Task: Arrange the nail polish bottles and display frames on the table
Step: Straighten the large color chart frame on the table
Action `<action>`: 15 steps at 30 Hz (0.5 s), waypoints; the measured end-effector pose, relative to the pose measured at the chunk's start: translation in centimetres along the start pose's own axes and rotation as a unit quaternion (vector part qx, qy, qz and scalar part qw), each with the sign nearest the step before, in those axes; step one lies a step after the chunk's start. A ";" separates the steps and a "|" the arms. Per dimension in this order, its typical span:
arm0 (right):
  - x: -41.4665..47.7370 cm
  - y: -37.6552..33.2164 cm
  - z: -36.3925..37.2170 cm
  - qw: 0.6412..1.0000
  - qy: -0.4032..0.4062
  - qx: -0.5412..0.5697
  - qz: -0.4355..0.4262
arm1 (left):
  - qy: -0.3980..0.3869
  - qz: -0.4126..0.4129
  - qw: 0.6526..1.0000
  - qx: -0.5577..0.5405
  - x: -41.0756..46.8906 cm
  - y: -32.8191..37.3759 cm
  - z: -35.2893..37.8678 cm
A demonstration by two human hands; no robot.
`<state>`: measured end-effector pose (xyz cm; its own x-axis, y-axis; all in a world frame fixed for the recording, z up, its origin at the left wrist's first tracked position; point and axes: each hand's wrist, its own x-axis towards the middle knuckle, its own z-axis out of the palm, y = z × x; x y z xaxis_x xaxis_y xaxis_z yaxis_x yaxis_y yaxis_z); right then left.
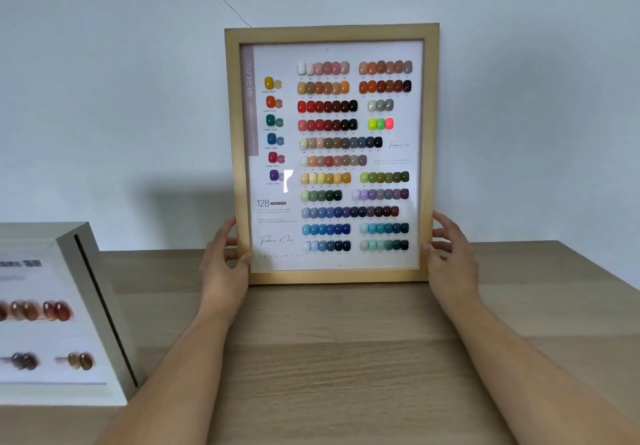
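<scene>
A light wooden display frame stands upright on the wooden table, its top near the pale wall. Behind its glass is a white chart with rows of coloured nail samples. My left hand grips the frame's lower left edge, thumb on the front. My right hand holds the lower right edge with fingers curled around the side. A second, white display frame lies at the left with brown nail samples on its card. No nail polish bottles are in view.
The pale wall rises right behind the table. A thin dark line, a cord or a crack, runs down the wall to the wooden frame's top. The table's right edge slants off at the far right.
</scene>
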<state>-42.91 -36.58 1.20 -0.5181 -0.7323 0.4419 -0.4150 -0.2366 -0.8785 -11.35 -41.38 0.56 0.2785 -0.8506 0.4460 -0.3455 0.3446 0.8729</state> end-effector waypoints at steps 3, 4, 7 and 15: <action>0.1 0.0 0.1 1.000 -0.001 -0.008 -0.006 | 0.002 0.003 1.000 0.010 0.2 0.0 0.0; 0.1 0.0 0.1 1.000 -0.002 -0.010 -0.008 | 0.003 0.004 1.000 0.012 0.2 0.0 0.0; 0.1 0.1 0.2 1.000 -0.007 -0.010 -0.010 | 0.003 0.007 1.000 0.015 0.3 0.0 -0.2; -0.9 0.0 -0.3 0.999 -0.042 -0.023 0.001 | -0.021 -0.010 0.999 0.022 -0.5 0.1 -0.9</action>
<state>-42.70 -35.76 0.87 -0.4554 -0.7837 0.4224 -0.4498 -0.2069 -0.8688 -10.74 -40.55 0.60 0.2483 -0.8736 0.4186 -0.3790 0.3101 0.8719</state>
